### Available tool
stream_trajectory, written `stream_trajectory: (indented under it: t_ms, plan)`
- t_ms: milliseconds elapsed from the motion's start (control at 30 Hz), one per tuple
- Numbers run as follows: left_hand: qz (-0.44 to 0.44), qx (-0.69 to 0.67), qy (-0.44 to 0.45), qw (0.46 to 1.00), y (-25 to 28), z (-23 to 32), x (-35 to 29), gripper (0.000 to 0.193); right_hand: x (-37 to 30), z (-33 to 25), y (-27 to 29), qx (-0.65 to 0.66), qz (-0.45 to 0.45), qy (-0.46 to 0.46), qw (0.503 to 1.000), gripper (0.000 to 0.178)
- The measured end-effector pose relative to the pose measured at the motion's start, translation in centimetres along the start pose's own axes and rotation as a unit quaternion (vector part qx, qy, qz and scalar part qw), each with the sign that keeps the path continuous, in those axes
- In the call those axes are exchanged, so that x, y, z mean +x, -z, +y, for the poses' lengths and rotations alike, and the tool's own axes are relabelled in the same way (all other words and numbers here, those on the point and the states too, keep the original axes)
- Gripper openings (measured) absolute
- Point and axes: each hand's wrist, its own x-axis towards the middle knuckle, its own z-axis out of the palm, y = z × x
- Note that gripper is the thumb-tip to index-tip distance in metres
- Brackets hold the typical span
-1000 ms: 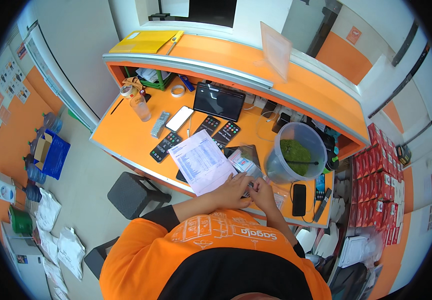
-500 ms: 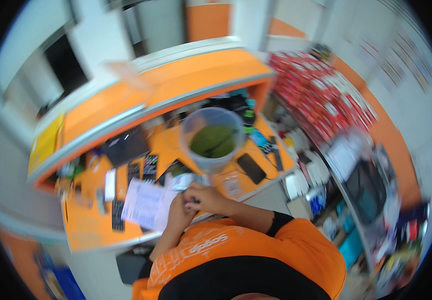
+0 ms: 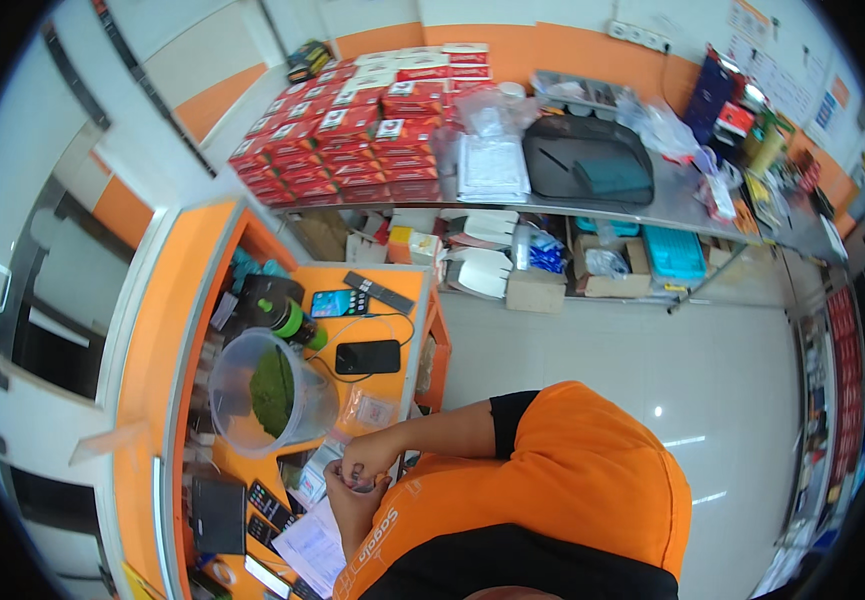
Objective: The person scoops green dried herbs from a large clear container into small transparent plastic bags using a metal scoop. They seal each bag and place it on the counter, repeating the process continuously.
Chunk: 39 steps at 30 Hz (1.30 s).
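Head view: shows hands (image 3: 368, 458) pressed together, cannot tell around what, beside plastic packet (image 3: 310, 485), below tub (image 3: 316, 403), near table (image 3: 314, 277) edge; right of tub, black phone (image 3: 368, 356), then pale floor (image 3: 592, 340) past edge.

1 clear bucket (image 3: 317, 408), green contents (image 3: 272, 392) | red boxes (image 3: 347, 135): stacked | socket strip (image 3: 638, 36): on wall (image 3: 512, 50)

Shirt (image 3: 385, 535): one white word across the chest, the only clearly readable text. Paper (image 3: 310, 550): rows of fine print, too small to read. Packet (image 3: 310, 487): printed, illegible. Clear bag (image 3: 373, 408): printed label, illegible. Red boxes (image 3: 347, 128): white label patches, markings too small. Wall sheets (image 3: 785, 92): lines of print, unreadable. Phone (image 3: 340, 303): lit icons, no legible captions.
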Motion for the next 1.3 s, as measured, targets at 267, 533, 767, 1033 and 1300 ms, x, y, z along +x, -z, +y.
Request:
stream_trajectory:
  t_ms: [267, 533, 767, 1033, 1300]
  plan:
    - [0.065, 0.126, -0.121, 0.982, -2.3, -2.2, 3.3, 0.047, -2.9, -3.8, 2.8, -0.202, 0.125, 0.014, 0.971, 0.025]
    - [0.017, 0.052, -0.112, 0.992, -1.3, -1.4, 4.3, 0.030, -2.4, -6.0, 2.8, -0.318, 0.122, -0.049, 0.939, 0.023]
    - [0.151, 0.053, -0.011, 0.987, 1.6, -2.6, 3.3, 0.027, 0.9, -7.3, 6.4, -0.219, 0.059, 0.073, 0.971, 0.023]
    - [0.260, 0.002, 0.148, 0.954, 5.9, -3.5, 0.0, 0.022, 12.9, -12.0, 18.0, -0.308, 0.049, 0.146, 0.939, 0.026]
    - [0.372, -0.018, 0.238, 0.897, 5.8, -4.8, -2.7, 0.027, 22.2, -4.0, 18.4, -0.625, -0.316, -0.051, 0.712, 0.018]
